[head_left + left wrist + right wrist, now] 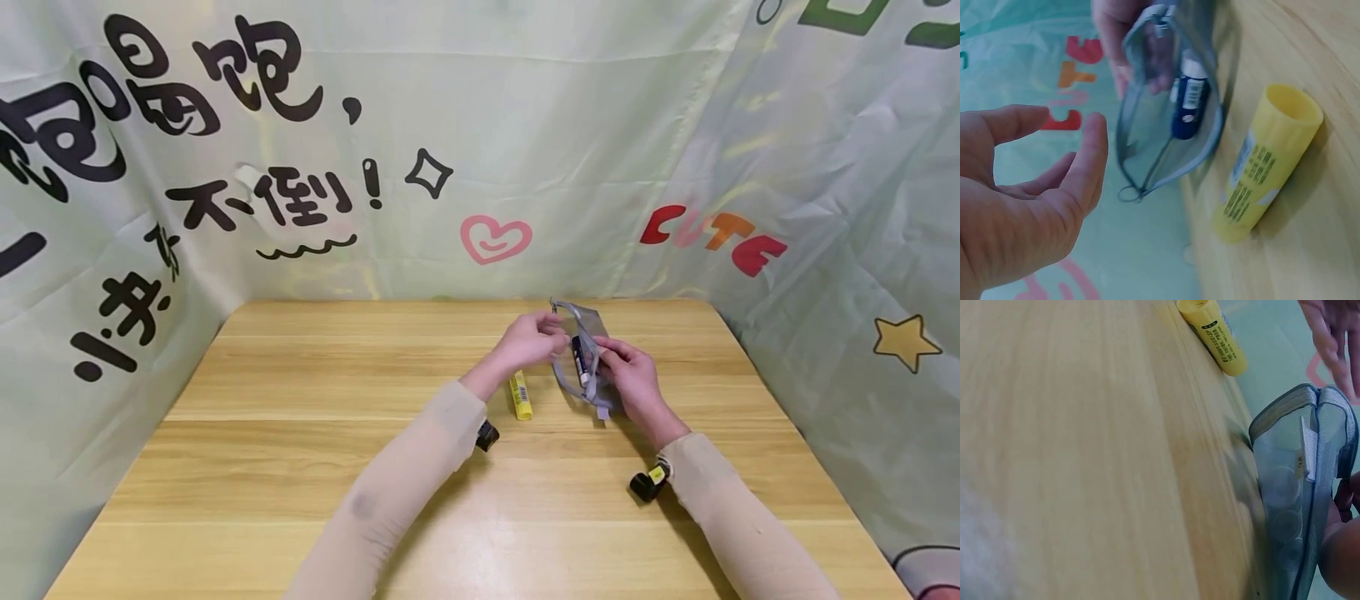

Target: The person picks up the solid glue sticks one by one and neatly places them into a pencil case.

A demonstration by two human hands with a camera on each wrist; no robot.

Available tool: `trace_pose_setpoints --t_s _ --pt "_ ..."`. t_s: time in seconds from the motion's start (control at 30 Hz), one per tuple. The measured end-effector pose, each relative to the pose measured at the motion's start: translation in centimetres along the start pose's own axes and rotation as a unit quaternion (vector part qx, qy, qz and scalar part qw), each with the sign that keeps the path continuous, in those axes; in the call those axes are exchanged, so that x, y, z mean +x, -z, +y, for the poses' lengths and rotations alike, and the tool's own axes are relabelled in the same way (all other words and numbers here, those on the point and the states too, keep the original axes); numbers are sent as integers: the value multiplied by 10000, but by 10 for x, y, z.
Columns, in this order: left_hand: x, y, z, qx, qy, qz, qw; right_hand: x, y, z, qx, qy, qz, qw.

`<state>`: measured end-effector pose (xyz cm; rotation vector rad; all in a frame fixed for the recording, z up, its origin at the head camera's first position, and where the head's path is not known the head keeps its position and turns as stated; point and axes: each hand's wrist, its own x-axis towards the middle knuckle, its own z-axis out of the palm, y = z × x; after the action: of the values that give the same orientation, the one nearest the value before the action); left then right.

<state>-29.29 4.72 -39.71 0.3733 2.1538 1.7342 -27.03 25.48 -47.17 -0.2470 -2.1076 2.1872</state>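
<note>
A grey-blue mesh zipper pouch (pixel 591 320) gapes towards the left on the table. Inside it lies a dark blue and white glue stick (pixel 1190 106). My right hand (pixel 633 382) pinches the pouch's rim; part of those fingers is hidden by the fabric in the right wrist view. Just left of the mouth hovers my left hand (pixel 534 340), thumb and fingers apart and nothing between them, as the left wrist view (pixel 1035 187) shows. A yellow glue stick tube (pixel 521 395) with a printed label rests on the wood below the left hand.
The wooden table (pixel 300 467) ends at a printed cloth backdrop (pixel 420 100) behind and at both sides. Black wrist cameras sit under the left sleeve (pixel 487 435) and at the right wrist (pixel 649 483).
</note>
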Motion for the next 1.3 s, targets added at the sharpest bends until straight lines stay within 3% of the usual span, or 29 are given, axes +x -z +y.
trace_pose_setpoints --t_s 0.33,0.6,0.8,1.03,1.3 --pt "-27 31 -9 761 -344 535 9951 -1 3 1 -86 -21 -7 10000" --pt "-40 44 -27 1569 -274 470 9861 -3 5 0 -104 -34 -41 9999" --pt "-40 44 -41 2060 -114 424 9776 -3 5 3 -127 97 -70 9998" --pt "-33 42 -56 2718 181 266 9618 -2 5 4 -78 92 -81 9999" --pt "-26 39 -62 2894 353 29 9565 -2 5 2 -102 40 -138 9998"
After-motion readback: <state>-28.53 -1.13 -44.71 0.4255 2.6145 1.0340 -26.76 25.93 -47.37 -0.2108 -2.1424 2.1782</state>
